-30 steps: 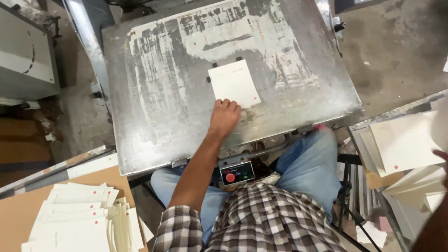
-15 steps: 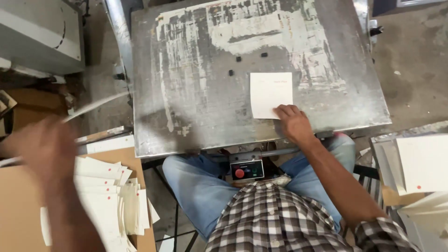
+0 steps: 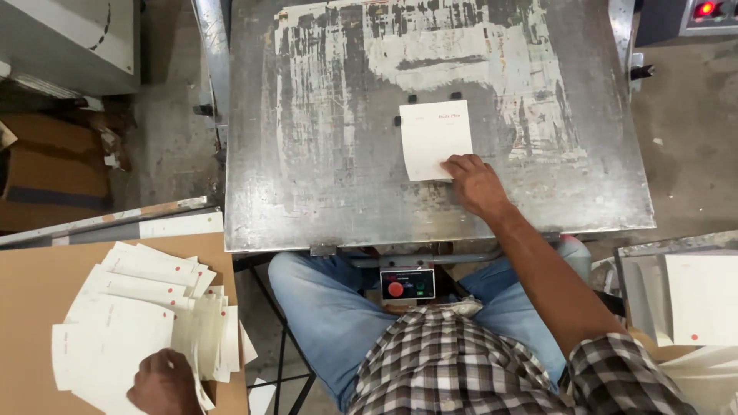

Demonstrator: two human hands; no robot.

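Right hand: your right hand (image 3: 473, 183) lies flat and open on the metal plate (image 3: 323, 154), fingertips pressing the lower right corner of the white card (image 3: 435, 139); nothing is gripped
White card: rectangular, matt, thin stock with faint red print near its top edge; it lies flat on the plate, butted against small black stops (image 3: 412, 98) at its top and left edges
Metal plate: square grey steel, scuffed and streaked, with pale worn patches across the upper part
Left hand: your left hand (image 3: 164, 382) rests on the fanned stack of cards (image 3: 146, 315); whether the fingers pinch a sheet cannot be told
Stack of cards: white sheets with small red dots, spread loosely on a brown cardboard sheet (image 3: 31, 307)
Control box: a small panel (image 3: 407, 283) with a round red button, below the plate's front edge
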